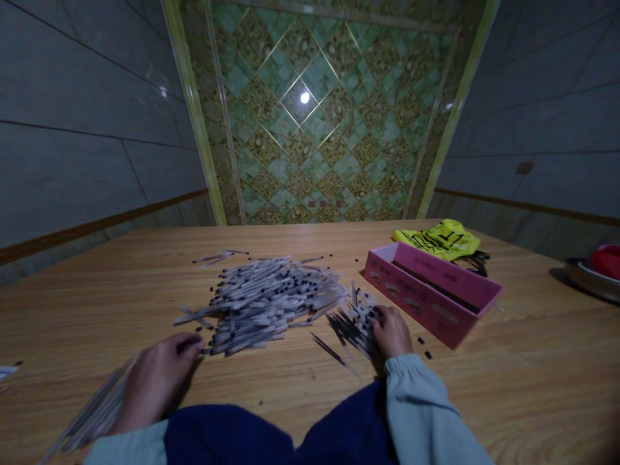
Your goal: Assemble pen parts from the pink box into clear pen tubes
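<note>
A large heap of thin grey-white sticks with dark ends (276, 297) lies on the wooden table. At the heap's lower left edge is my left hand (162, 368), its thumb and forefinger pinched close to a dark stick end. Whether that end is between the fingertips is too small to tell. My right hand (393, 330) rests with curled fingers on the right side of a smaller pile of short whitish pieces (363, 309). What those fingers hold is hidden. Thin black sticks (349, 330) lie fanned out just left of it.
A pink open box (411, 294) stands beyond my right hand, with a yellow bag (443, 239) behind it. More long grey sticks (99, 403) lie beneath my left forearm. Small black bits (428, 355) dot the wooden table (523, 374). A round dish with something red (605, 261) sits far right.
</note>
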Tool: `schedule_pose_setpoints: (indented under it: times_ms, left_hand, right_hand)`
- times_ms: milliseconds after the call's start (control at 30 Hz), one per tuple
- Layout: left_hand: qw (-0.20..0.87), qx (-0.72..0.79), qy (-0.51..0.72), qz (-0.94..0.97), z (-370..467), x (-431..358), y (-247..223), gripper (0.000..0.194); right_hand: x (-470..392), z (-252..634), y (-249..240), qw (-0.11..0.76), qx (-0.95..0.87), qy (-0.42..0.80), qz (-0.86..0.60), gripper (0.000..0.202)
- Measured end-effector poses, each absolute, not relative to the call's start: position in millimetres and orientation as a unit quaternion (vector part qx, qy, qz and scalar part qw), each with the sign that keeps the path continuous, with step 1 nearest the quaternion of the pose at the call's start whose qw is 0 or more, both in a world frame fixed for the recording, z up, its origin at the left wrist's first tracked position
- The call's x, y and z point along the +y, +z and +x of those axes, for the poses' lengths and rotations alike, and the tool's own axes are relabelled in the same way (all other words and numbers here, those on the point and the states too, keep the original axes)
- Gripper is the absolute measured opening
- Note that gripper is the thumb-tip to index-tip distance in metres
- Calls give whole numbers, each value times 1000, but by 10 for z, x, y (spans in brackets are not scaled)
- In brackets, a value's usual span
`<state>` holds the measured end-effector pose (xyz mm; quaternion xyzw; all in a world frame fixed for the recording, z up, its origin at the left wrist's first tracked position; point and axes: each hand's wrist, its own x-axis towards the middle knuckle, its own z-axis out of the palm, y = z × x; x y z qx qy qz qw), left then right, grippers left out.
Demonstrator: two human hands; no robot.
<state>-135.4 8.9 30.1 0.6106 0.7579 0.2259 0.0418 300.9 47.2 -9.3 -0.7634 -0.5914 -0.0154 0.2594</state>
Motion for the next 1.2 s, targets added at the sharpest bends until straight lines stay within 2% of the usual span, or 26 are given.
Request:
schedule_pose_setpoints:
  times_ms: [100, 300, 700, 867, 967, 1067, 1133, 1200]
  left_hand:
    - [61, 688, 231, 685, -984, 134, 242, 31]
    - [-34, 668, 140, 730, -563, 92, 123, 29]
    - [-92, 678, 97, 723, -489, 79, 27, 20]
    - [-89, 663, 116, 734, -517, 68, 36, 24]
    - [-86, 624, 154, 762, -526, 46, 84, 29]
    - [-74, 578, 184, 792, -479, 12, 152, 31]
    - [-66, 543, 203, 813, -421, -11, 192, 33]
    - [-61, 514, 220, 827, -365, -31, 217, 35]
  right_hand:
    - [445, 3000, -89, 254, -586, -27, -769, 32]
    - [399, 2949, -43, 246, -566, -32, -786, 32]
    - [303, 2715, 44, 339, -599, -39, -724, 26]
    - [253, 2598, 99, 393, -634, -4, -666, 24]
    - [220, 2469, 101, 435, -646, 82, -622, 21]
    - [153, 2247, 54, 462, -629, 288, -555, 25]
    - [81, 2073, 7, 436, -609, 450, -486, 38]
    - [3, 1921, -44, 405, -614, 521, -434, 44]
